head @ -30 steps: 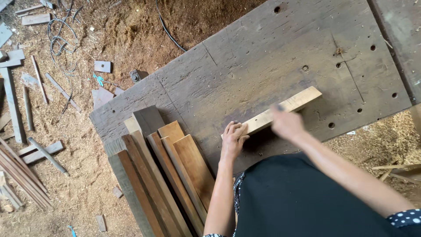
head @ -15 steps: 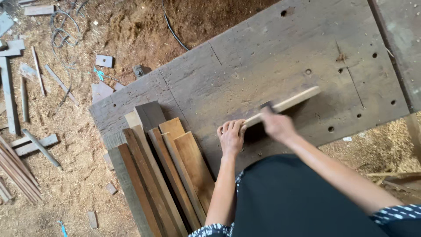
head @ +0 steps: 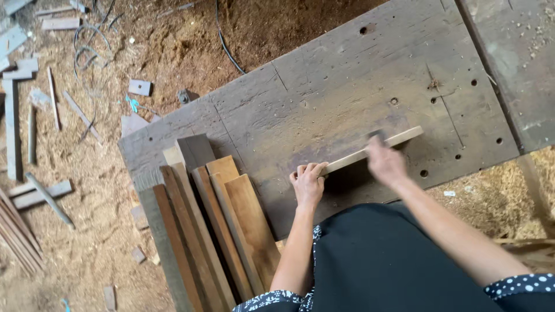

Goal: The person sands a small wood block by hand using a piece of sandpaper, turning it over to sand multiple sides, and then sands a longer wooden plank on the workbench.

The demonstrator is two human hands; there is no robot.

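Note:
A pale wooden slat stands on its long edge on the grey workbench top. My left hand grips the slat's near left end. My right hand, blurred, presses a small dark block against the slat's upper edge near the middle; what the block is I cannot tell. My dark garment fills the lower middle of the view.
A stack of brown wooden slats leans against the bench's left end. Sawdust covers the floor, with wood offcuts, a black cable and coiled wire at the upper left. A second plank lies at the right.
The slat has been turned from lying flat onto its edge. My right hand has slid rightward along it. The view has shifted slightly.

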